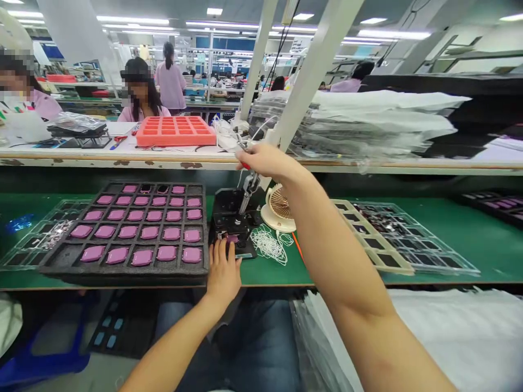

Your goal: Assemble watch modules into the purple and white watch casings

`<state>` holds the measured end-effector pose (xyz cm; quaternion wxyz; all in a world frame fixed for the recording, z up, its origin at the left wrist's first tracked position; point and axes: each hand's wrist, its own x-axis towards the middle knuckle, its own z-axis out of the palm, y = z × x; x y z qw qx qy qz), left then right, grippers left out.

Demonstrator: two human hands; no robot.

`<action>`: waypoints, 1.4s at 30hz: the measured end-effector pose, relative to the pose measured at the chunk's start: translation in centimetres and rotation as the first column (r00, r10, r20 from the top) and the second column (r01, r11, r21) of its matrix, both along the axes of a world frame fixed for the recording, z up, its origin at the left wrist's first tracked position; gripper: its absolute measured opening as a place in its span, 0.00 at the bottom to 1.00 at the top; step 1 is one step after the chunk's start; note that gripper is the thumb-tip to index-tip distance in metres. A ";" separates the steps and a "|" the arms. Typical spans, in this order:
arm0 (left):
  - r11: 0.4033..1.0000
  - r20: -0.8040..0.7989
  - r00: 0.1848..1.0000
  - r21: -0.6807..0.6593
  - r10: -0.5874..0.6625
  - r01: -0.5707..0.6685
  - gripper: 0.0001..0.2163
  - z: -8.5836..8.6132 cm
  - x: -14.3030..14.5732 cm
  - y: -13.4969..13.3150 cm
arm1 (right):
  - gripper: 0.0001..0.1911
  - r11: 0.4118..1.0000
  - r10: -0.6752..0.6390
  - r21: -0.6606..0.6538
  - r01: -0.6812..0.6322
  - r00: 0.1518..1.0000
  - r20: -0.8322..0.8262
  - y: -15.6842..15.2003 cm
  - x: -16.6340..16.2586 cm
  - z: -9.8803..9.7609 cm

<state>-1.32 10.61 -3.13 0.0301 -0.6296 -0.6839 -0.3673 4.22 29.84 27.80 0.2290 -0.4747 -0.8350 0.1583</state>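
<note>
My right hand (265, 161) is wrapped round the red-tipped handle of a toggle clamp (246, 197), high on a small black press fixture (229, 209). At the foot of that fixture lies my left hand (224, 272), its fingers stretched forward onto the front plate. Just beyond the fingertips a purple watch-like piece (232, 238) sits in the fixture, partly covered by the fingers. Left of the hands, a dark foam tray (122, 275) holds rows of similar purple pieces (142, 256), most with the purple side up. Two pieces (162, 189) in its back row look black.
A cream fan (280, 209) and a bundle of white cord (269, 245) are right of the fixture. Farther right lie a beige tray (394, 262) and clear trays (453, 264). An orange tray (175, 139) stands on the shelf (163, 162) above. Several people work beyond.
</note>
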 end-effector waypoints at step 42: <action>-0.023 0.917 0.242 -0.262 -0.316 0.965 0.22 2.5 20.4 -9.3 | 0.14 0.026 -0.996 -0.404 0.914 0.060 0.072 -39.1 48.1 -20.4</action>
